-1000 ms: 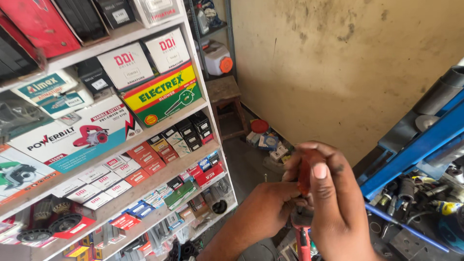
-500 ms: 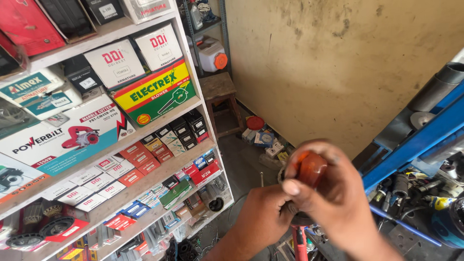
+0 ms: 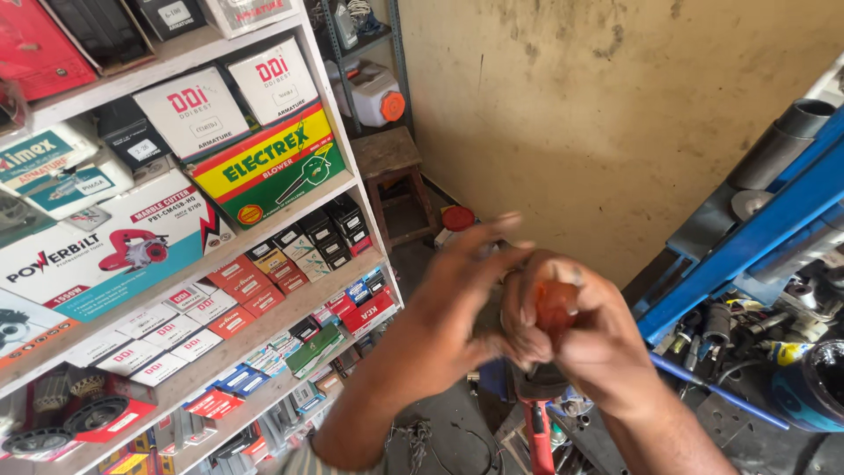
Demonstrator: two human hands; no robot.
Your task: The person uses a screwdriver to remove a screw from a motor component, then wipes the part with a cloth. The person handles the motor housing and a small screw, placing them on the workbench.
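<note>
Head view showed both hands raised in front of the person, between the shelf unit on the left and the blue metal frame on the right. The right hand was clenched around a small reddish-orange part, which sat between its thumb and fingers with only a patch of it showing; what kind of part it was, I could not tell. The left hand came in from the left with its fingers spread and blurred, touching or just beside the part, its grip released rather than closed on anything. To work that small piece well, I judged the right hand should hold it steady while the left fingertips did the fine turning or pressing, with both wrists kept close together. A red-handled tool stood just below the hands. Room was tight: the front edge of the middle shelf, stacked with boxes, ran near the left forearm, and the frame with its cluttered tools hemmed the right elbow. Open space lay ahead, toward the bare ochre wall and the wooden stool.
</note>
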